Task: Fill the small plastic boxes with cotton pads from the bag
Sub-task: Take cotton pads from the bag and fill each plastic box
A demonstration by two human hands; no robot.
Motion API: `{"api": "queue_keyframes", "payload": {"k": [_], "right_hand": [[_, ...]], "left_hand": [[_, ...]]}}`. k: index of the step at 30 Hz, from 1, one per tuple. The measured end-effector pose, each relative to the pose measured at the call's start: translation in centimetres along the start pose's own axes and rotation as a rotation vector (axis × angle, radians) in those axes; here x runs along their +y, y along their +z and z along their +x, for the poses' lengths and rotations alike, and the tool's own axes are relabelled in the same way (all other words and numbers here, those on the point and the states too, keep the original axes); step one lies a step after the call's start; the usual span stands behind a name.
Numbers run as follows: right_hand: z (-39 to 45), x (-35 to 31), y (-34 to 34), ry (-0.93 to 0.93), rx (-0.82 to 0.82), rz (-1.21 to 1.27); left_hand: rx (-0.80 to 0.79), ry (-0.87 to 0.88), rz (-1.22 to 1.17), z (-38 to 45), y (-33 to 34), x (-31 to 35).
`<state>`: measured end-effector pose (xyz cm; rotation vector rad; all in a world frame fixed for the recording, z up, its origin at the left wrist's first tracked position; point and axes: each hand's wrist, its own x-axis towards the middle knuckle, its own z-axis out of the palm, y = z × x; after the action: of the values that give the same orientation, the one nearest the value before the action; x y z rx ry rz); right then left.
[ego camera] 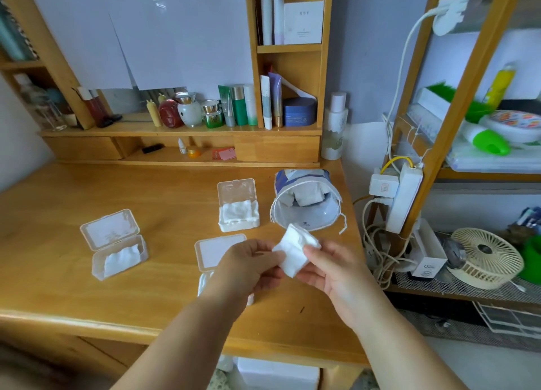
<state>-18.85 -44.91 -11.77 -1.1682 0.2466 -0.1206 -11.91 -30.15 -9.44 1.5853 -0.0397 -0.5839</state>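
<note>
White cotton pads (295,253) pinched between both my hands, above the wooden worktop (87,296).
My left hand (248,265) and right hand (328,268) clamp the small stack just in front of the drawstring plastic bag (304,211). I should square it, then lower it flat into the near open clear plastic box (218,253) under my left wrist; the worktop's right edge is close, the left side lies open.

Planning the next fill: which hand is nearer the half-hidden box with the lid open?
Left. The left hand hovers over the half-hidden box, covering its tray; the right hand is off to its right, sharing the cotton pads.
</note>
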Motion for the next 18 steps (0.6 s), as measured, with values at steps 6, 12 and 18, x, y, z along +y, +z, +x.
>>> {"api": "queue_keyframes", "payload": {"k": [6, 12, 18], "right_hand": [[-1.5, -0.1, 2.7, -0.028, 0.145, -0.098], [-2.6, -0.8, 4.2, 0.028, 0.047, 0.099], [-3.0, -1.2, 4.5, -0.042, -0.013, 0.063]], "left_hand": [[0.292, 0.853, 0.713, -3.6, 0.6, -1.2], [0.196, 0.676, 0.400, -5.1, 0.4, -1.3], [0.100, 0.493, 0.039, -6.0, -0.4, -1.1]]}}
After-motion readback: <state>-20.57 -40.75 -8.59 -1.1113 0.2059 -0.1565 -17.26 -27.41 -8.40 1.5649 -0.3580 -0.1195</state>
